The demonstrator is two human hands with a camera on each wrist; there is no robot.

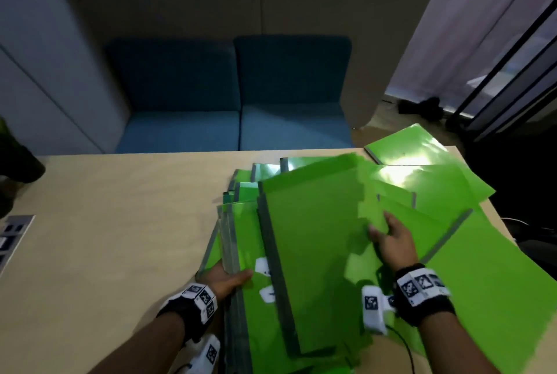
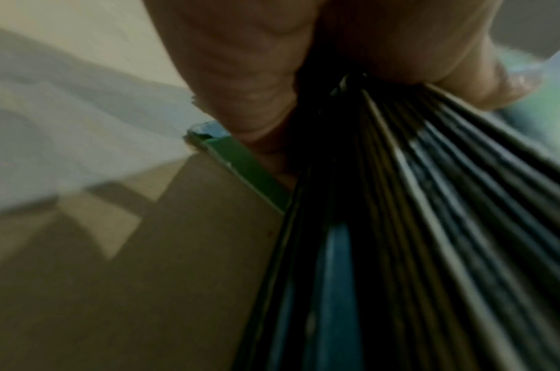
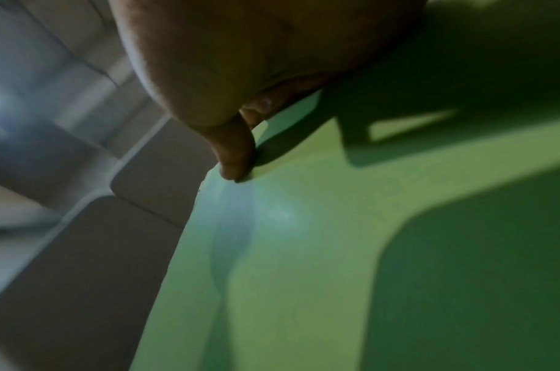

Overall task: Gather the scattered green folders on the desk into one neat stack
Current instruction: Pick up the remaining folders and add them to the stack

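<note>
- The gathering step was in hand: a thick bundle of green folders (image 1: 238,241) was held at its near left edge by the left hand (image 1: 224,278), the thumb curled over the top and the fingers under the layered spines, as the left wrist view showed.
- A top folder (image 1: 313,253) was pinched at its right edge by the right hand (image 1: 391,241) — thumb on top, fingers beneath — and was being laid over the bundle, though skewed.
- More loose folders (image 1: 422,181) were spread to the right and far right of the table (image 1: 120,223), one far folder (image 1: 405,144) at the far right corner.
- Next, it was judged, the pinched folder would need squaring against the bundle — then the right-hand ones collecting.
</note>
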